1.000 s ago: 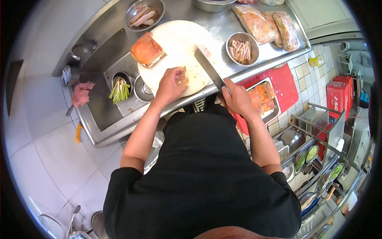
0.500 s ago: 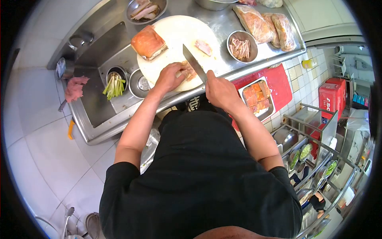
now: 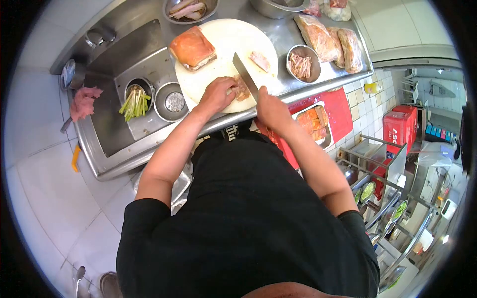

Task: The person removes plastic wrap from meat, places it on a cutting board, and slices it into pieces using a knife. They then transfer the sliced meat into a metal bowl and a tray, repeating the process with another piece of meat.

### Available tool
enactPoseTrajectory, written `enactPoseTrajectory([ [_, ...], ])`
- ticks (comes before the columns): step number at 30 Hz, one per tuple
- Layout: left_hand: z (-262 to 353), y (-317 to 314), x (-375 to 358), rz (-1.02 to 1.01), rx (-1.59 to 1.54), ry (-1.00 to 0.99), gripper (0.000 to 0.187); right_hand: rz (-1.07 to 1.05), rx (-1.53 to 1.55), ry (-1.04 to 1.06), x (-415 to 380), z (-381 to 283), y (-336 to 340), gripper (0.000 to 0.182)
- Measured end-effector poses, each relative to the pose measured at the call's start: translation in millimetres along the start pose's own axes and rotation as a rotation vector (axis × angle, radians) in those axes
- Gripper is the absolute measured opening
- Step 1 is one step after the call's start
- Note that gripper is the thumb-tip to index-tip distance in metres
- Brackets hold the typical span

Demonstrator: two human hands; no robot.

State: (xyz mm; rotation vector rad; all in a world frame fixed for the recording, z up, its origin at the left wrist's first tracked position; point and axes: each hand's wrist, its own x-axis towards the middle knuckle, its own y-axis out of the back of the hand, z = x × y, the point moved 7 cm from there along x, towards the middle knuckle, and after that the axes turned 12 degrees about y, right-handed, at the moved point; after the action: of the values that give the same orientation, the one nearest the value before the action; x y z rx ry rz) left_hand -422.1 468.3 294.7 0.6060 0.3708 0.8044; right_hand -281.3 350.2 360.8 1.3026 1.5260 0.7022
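Two bare hands meet over a round, cream-coloured cutting board (image 3: 228, 35), where a small piece of meat (image 3: 242, 91) lies close to the rim nearest the person. It is pinkish brown, moist-looking and uneven at its edges. The left hand (image 3: 217, 95) has its fingers bent and close together at the left side of the piece; whether they pinch it or only press on it, I cannot tell. The right hand (image 3: 271, 109) is wrapped around the handle of a knife (image 3: 245, 73), its long blade just beside the piece on the right. A paler pink slice (image 3: 260, 61) and a thick block with glossy orange-brown skin (image 3: 193, 47) lie further back on the board

Several metal containers surround it. Right of the board, a small bowl (image 3: 316, 69) holds thin pink-brown strips (image 3: 300, 65); behind the block, a wider bowl (image 3: 212, 9) holds longer slices (image 3: 189, 10). In the sink (image 3: 117, 131), a pot (image 3: 148, 87) contains green-and-white stalks (image 3: 133, 103), with a shallow bowl (image 3: 161, 103) next to it, its base a mottled disc. Lower right, a rectangular tray (image 3: 326, 141) on a red board (image 3: 343, 113) carries orange-brown pieces (image 3: 313, 123)
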Motion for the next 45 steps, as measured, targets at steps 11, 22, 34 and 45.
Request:
enactPoseTrajectory([
  [11,-4.5,-0.1,-2.6,0.033,-0.029,-0.043,0.03,-0.068,0.018,-0.09,-8.1,-4.3,-4.4,0.026],
  [22,-5.5,0.5,4.0,0.035,-0.046,-0.05,0.023,-0.143,0.003,-0.172,-0.2,-11.1,-6.9,0.029],
  [34,-6.7,1.4,2.8,0.079,0.023,-0.018,0.015,-0.094,-0.026,-0.057,7.1,-20.3,4.9,0.026],
  [45,-1.2,5.4,-1.3,0.145,0.012,-0.069,0.013,-0.052,0.019,-0.079,-2.5,-15.7,-3.5,0.031],
])
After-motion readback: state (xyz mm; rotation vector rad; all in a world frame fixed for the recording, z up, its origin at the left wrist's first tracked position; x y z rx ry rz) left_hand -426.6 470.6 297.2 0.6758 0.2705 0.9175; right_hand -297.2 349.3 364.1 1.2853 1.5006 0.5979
